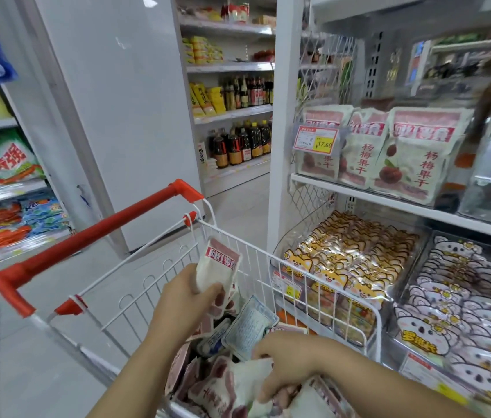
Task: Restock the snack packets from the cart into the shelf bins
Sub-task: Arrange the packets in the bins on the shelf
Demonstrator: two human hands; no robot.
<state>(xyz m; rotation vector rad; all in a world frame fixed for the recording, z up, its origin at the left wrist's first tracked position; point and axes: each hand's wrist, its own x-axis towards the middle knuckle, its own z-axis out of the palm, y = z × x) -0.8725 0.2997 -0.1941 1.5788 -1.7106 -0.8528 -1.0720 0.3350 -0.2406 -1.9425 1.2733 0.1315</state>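
Gathering stage, itemised: left hand [184,297] closed round one white-and-pink snack packet [217,263], held above the heap; right hand [286,360] lower and nearer the person, fingers curled onto a second white packet [247,378] lying among the loose packets in the cart [268,256]. Destination: clear shelf bin [401,155], up and to the right of both grips, holding upright packets of the same print beside a price tag [316,142]. Advised handling: take each packet by its sealed edge rather than its belly, lift the second free of its neighbours before swinging, then stand both upright, print outward, behind the front row. Progress judged early, the heap being deep. Below that bin: trays of cat-face packets [347,260]. Left of the grips: red cart handle [102,230], pale tiled floor [27,342]; beyond them, aisle shelving with dark bottles [238,143].
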